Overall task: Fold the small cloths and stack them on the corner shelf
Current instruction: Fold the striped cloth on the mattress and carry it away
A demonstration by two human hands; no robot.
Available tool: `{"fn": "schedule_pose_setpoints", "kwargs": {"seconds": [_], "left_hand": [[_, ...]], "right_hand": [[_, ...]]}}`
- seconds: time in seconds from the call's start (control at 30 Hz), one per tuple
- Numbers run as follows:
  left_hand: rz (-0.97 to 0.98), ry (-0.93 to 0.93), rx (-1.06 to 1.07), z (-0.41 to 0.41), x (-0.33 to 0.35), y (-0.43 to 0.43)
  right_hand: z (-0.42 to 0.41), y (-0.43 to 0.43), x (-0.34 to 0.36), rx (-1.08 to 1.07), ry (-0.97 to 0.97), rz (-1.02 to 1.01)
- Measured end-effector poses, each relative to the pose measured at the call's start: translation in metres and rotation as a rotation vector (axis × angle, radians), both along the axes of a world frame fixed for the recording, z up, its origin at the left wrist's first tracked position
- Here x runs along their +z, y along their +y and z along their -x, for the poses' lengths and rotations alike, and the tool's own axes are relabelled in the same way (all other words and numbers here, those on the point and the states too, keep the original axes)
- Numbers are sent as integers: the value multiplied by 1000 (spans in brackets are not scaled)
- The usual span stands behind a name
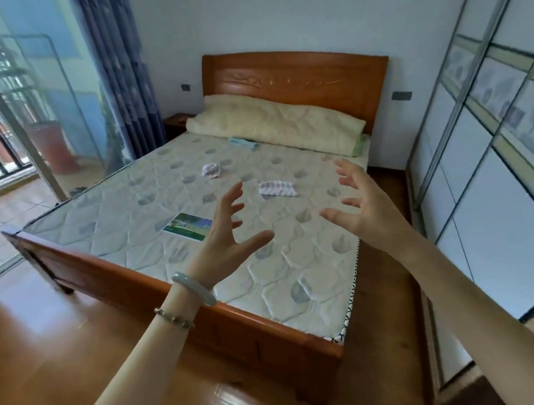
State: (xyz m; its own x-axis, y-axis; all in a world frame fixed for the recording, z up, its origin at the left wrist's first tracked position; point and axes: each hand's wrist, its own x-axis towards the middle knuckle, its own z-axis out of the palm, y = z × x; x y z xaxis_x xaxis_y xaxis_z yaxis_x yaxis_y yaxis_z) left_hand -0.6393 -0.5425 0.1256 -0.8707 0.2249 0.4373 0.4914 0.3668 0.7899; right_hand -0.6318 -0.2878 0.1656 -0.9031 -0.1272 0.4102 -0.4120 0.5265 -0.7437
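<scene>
Three small cloths lie on the bare mattress (150,209). A striped white-and-purple cloth (277,189) is spread loosely near the middle. A crumpled white-and-purple cloth (211,170) sits farther back. A light blue cloth (243,142) lies flat by the pillow. My left hand (226,235) and my right hand (363,207) are both raised in the air over the foot half of the bed, fingers spread, palms facing each other, holding nothing. No shelf is in view.
A long cream pillow (272,127) lies against the wooden headboard (297,80). A green picture label (187,226) is on the mattress. Sliding wardrobe doors (486,138) stand at the right, a dark nightstand (176,124) and curtain (119,76) at the left. Wooden floor surrounds the bed.
</scene>
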Motion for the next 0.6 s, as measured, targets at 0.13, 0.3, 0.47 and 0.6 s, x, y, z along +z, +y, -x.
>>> {"fn": "schedule_pose_setpoints", "kwargs": {"seconds": [0.13,0.3,0.47,0.6], "left_hand": [[10,-34,-58,25,-8,25],[-20,-60,-84,68,-9,66],[-19,-82,-96,125,-15,124],[-54,-114,-89,175,-16,189]], "right_hand": [[11,24,-7,-59,-45,4],[38,58,-13,-93,-72,7],[93,121,-26,-99,-78,9],[142,178,-31,-109,-89,68]]}}
